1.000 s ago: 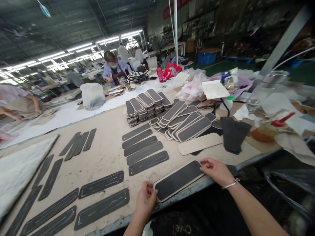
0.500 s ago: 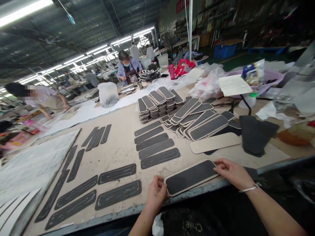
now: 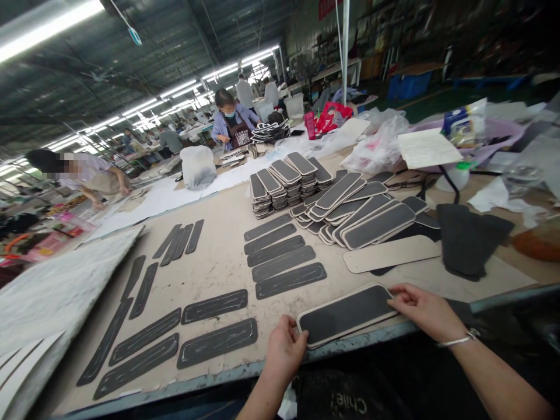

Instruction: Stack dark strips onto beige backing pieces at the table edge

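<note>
A long dark grey panel with rounded ends and a cream border (image 3: pixel 345 315) lies at the table's front edge. My left hand (image 3: pixel 284 347) pinches its left end between thumb and fingers. At the opposite end, my right hand (image 3: pixel 426 312), with a bracelet at the wrist, grips the corner. Left of my hands lie several loose dark strips (image 3: pixel 219 343), many with shiny wet-looking streaks on top. Beyond the held panel rests a plain cream strip (image 3: pixel 391 255). A fanned heap of bordered panels (image 3: pixel 378 224) sits behind that strip.
Neat stacks of bordered panels (image 3: pixel 282 172) stand farther back. Dark cut pieces (image 3: pixel 468 239) and a purple basin (image 3: pixel 511 137) are at the right. A pale slab (image 3: pixel 79 274) covers the left side. Co-workers (image 3: pixel 234 119) work beyond the table.
The view has shifted slightly, so the scene sits a little farther right. Both hands keep hold of the panel's ends, with only slight finger movement.
</note>
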{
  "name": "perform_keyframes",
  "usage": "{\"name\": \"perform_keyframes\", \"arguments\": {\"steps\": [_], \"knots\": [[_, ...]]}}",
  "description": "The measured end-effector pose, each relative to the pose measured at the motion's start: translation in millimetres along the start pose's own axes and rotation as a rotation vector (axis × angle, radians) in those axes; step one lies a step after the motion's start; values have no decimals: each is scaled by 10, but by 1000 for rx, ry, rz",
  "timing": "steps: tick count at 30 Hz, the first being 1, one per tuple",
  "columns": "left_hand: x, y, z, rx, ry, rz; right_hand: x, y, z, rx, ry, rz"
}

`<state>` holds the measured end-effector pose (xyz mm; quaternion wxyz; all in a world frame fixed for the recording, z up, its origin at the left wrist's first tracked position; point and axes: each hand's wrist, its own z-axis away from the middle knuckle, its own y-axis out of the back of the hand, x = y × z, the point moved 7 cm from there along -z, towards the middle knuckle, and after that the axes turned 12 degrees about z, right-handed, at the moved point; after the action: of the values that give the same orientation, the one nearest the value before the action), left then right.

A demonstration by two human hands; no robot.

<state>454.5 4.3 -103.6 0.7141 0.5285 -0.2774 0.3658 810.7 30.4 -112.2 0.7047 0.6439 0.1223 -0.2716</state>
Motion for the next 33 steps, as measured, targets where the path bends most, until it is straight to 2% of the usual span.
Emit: {"name": "perform_keyframes", "arguments": {"steps": [3, 12, 21, 28, 33], "knots": [[-65, -42, -28, -3, 10, 54, 0, -72, 8, -132, -21, -59], [-163, -124, -49, -63, 63, 232, 3, -110, -4, -174, -57, -101], [-252, -187, -90, -97, 81, 344, -130, -23, 23, -93, -53, -170], [-195, -169, -95, -85, 22, 308, -146, 17, 31, -60, -71, -171], [-209, -180, -84, -82, 96, 390, -155, 13, 22, -69, -73, -190]]}}
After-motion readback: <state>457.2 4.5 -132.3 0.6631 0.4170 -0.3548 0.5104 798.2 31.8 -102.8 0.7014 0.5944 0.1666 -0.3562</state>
